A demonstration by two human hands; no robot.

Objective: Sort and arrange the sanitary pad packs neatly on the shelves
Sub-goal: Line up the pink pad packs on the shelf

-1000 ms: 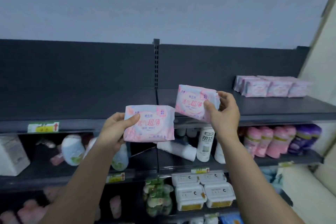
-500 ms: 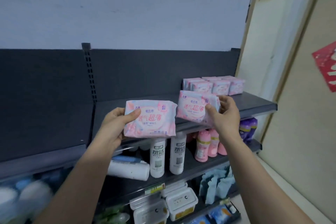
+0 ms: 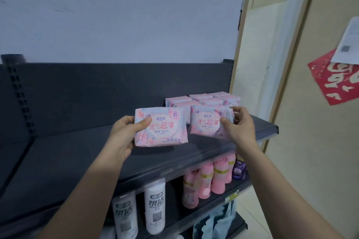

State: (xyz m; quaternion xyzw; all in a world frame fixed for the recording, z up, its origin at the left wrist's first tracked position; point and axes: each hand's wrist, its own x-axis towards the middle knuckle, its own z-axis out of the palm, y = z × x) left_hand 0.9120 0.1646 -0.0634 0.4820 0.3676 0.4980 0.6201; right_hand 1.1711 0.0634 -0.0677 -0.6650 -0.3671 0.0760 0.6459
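Observation:
My left hand (image 3: 124,135) grips a pink and white sanitary pad pack (image 3: 162,127) by its left end, thumb across the front, above the dark top shelf (image 3: 77,157). My right hand (image 3: 240,128) holds a second, matching pack (image 3: 207,121) by its right end, just in front of a group of several pink packs (image 3: 202,100) that stand in rows at the shelf's right end. Both held packs face me upright, side by side.
The top shelf's left and middle stretch is bare dark metal. The shelf below holds white bottles (image 3: 154,207), pink bottles (image 3: 206,179) and a purple bottle (image 3: 240,169). A beige door frame (image 3: 258,64) and a wall with a red paper decoration (image 3: 336,77) stand to the right.
My view has swung right and closer to the shelf's right end. Both hands carried their packs rightward, and the right-hand pack now sits near the stacked group.

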